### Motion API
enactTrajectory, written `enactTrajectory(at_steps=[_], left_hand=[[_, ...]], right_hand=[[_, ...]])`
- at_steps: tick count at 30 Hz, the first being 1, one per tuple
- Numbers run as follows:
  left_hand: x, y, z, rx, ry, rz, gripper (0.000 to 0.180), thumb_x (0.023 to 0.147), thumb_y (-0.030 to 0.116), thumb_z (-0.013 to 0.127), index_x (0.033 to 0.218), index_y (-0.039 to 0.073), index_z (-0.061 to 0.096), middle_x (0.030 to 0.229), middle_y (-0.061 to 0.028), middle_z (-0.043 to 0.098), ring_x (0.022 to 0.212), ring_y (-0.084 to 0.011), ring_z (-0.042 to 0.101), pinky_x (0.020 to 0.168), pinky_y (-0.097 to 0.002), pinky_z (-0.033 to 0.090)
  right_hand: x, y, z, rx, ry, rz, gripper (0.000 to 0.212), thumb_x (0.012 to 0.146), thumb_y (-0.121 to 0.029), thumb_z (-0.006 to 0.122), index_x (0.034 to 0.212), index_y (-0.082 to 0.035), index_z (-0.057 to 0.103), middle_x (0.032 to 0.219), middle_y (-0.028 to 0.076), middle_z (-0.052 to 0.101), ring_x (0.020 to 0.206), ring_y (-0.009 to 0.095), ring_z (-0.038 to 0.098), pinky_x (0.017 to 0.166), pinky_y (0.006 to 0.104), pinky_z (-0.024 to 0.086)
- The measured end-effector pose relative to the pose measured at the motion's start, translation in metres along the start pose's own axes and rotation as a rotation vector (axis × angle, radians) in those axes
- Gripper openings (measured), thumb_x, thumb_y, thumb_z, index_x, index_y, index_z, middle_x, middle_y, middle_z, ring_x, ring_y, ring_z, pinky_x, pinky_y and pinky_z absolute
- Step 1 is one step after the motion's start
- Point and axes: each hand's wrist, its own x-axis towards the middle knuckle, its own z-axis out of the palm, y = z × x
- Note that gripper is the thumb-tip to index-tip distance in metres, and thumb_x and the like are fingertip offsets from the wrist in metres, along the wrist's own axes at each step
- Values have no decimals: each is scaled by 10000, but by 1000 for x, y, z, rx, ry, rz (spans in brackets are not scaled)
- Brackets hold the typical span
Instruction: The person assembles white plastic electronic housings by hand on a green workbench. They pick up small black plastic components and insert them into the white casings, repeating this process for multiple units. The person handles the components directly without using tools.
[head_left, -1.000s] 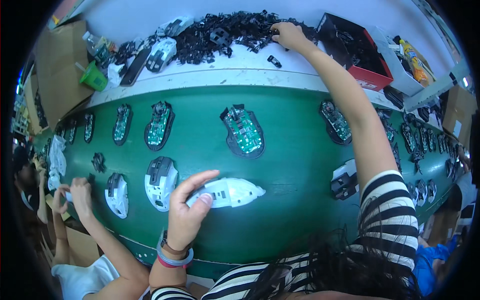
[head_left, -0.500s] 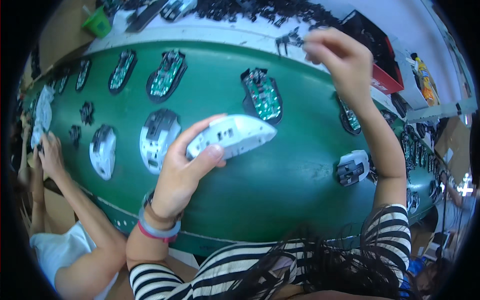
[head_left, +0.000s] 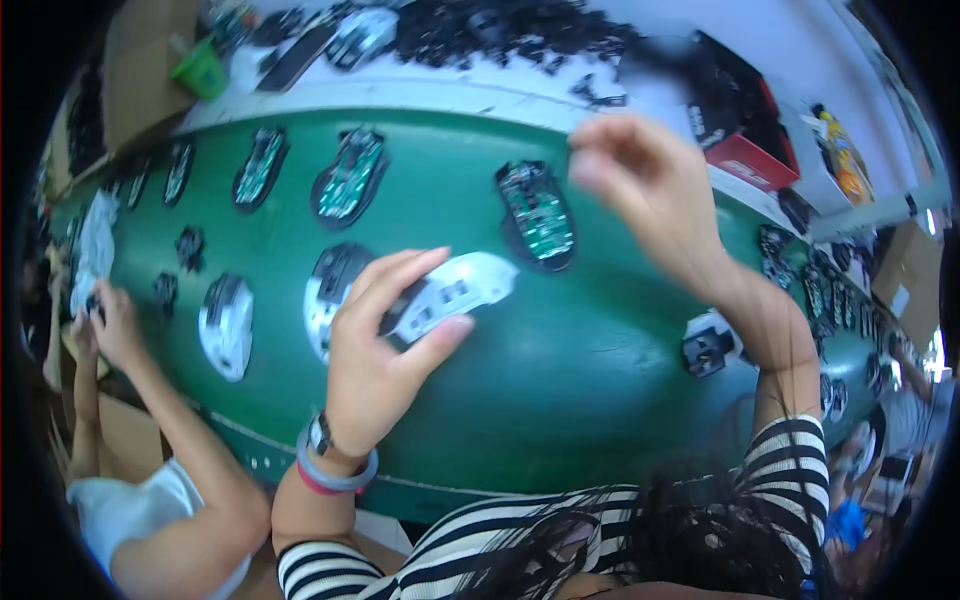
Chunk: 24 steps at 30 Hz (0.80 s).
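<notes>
Green worktop (head_left: pixel 580 420) — white shelf (head_left: pixel 450 95) behind

Location: workshop, by the look of it a hand-assembly line in a small factory. Basis: I sit at a long green table (head_left: pixel 560 400) that runs past me on both sides. Rounded black bases with bare green circuit boards (head_left: pixel 540 220) stand spaced in a row along it; white-and-dark shells (head_left: pixel 228 325) lie nearer my side. My left grip (head_left: pixel 375 365) has one pale shell (head_left: pixel 458 290) of similar kind. On a white shelf (head_left: pixel 430 88) beyond the far edge: a loose heap of small black parts (head_left: pixel 500 35). Cardboard (head_left: pixel 150 70) stands at far left, a carton (head_left: pixel 905 275) at right. A co-worker (head_left: pixel 160 520) in a pale top works by hand at the same table, to my left.
</notes>
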Motion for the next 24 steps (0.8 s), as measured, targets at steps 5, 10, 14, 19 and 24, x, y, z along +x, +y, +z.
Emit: enactTrajectory(at_steps=[5, 10, 14, 19, 24], left_hand=[[-5, -9, 14, -7, -104, -2, 489, 746, 129, 776, 1190, -15, 630, 1174, -157, 615, 1076, -252, 595, 949, -332, 450], [-7, -8, 11, -126, -32, -83, 496, 755, 112, 768, 1208, -20, 616, 1195, -148, 607, 1105, -240, 580, 971, -330, 435], [-7, -7, 25, -170, -147, 74, 507, 751, 153, 789, 1207, 7, 624, 1195, -149, 612, 1097, -241, 593, 955, -333, 456], [-16, -9, 23, -106, -183, 51, 516, 743, 177, 801, 1204, 19, 629, 1182, -149, 617, 1063, -254, 610, 923, -334, 479], [-8, -6, 20, -77, -193, 108, 508, 748, 176, 802, 1202, 24, 631, 1190, -148, 613, 1067, -252, 609, 918, -337, 483]], right_hand=[[64, 101, -34, -477, -11, -43, 276, 889, -157, 650, 1122, -9, 665, 1108, 119, 689, 1042, 225, 642, 897, 328, 490], [86, 133, -205, -1337, 274, 210, 292, 888, -197, 532, 1095, -47, 674, 1051, 219, 668, 999, 416, 618, 871, 462, 494], [70, 223, -332, -859, 87, 675, 143, 790, -91, 646, 905, -17, 690, 831, 83, 678, 770, 181, 617, 694, 332, 487], [68, 210, -304, -960, -11, 533, 228, 808, -156, 653, 987, -24, 699, 848, 63, 723, 767, 201, 648, 715, 357, 504], [78, 226, -333, -735, -81, 646, 198, 771, -75, 588, 907, -20, 722, 743, 33, 692, 675, 161, 611, 615, 323, 489]])
